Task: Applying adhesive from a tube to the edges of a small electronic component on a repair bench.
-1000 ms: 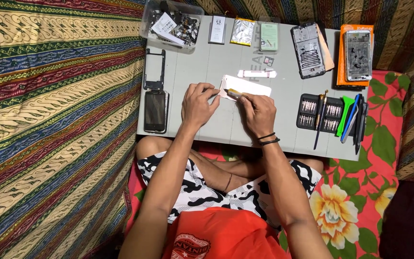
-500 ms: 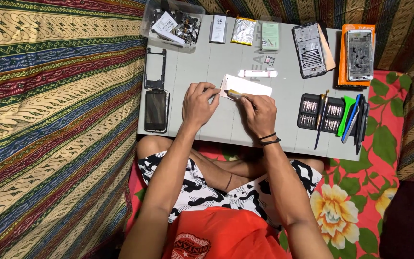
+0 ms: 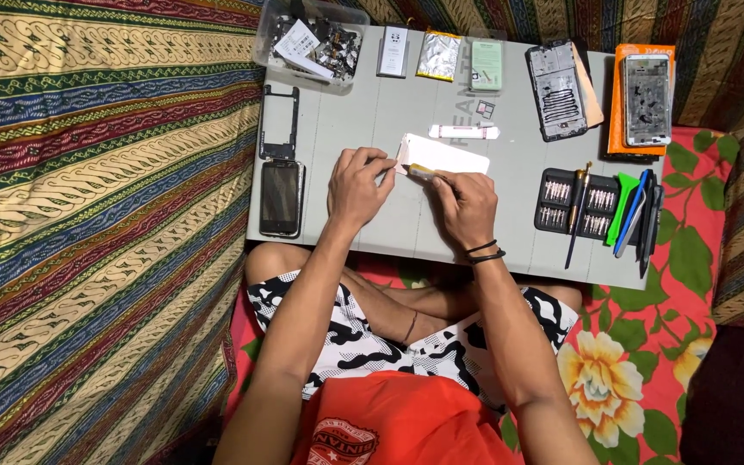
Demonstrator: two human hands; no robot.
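Observation:
A white flat phone back cover (image 3: 449,156) lies on the grey work board (image 3: 389,103). My left hand (image 3: 357,185) pinches its left edge with fingertips. My right hand (image 3: 467,205), with dark bands on the wrist, holds a thin yellow pry tool (image 3: 424,171) whose tip rests against the cover's lower left edge. Both hands sit close together at the board's middle.
A dark phone (image 3: 281,197) and a black frame (image 3: 280,122) lie at the board's left. A clear parts box (image 3: 312,43), a battery (image 3: 439,55), a white tube (image 3: 463,132), an opened phone (image 3: 554,89), an orange box (image 3: 643,99), a bit set (image 3: 574,201) and coloured tools (image 3: 635,215) surround.
The hands have barely moved. The yellow tool tip has shifted slightly along the cover's lower left edge.

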